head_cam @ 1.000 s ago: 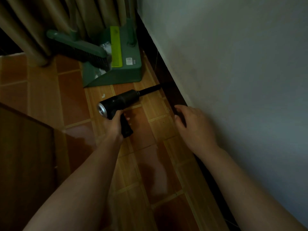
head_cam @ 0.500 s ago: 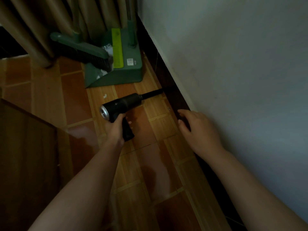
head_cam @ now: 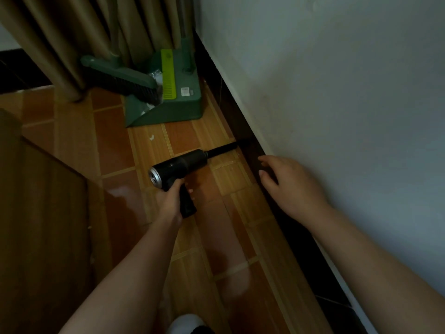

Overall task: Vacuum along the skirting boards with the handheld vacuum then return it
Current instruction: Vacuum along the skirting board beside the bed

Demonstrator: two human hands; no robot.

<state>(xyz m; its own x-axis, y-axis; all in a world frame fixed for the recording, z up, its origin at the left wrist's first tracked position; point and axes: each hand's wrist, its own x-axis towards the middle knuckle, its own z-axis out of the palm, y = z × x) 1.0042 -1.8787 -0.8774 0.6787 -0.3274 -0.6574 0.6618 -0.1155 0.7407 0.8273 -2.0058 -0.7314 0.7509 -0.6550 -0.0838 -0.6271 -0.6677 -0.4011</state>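
A black handheld vacuum point(head_cam: 183, 163) with a silver rear cap points right, and its thin nozzle tip meets the dark skirting board point(head_cam: 231, 109) that runs along the foot of the white wall. My left hand point(head_cam: 169, 201) grips the vacuum's pistol handle from below. My right hand point(head_cam: 286, 186) hovers with relaxed fingers by the skirting board, just right of the nozzle, and holds nothing.
A green dustpan point(head_cam: 178, 102) with a brush point(head_cam: 120, 75) stands against the skirting further along, under tan curtains point(head_cam: 72, 32). A dark wooden panel point(head_cam: 41, 213) stands at the left. A small white scrap point(head_cam: 151, 137) lies on the orange floor tiles.
The view has shifted, so dustpan and vacuum sit lower in the picture. The vacuum's nozzle stays at the skirting board, and both hands keep their positions relative to it.
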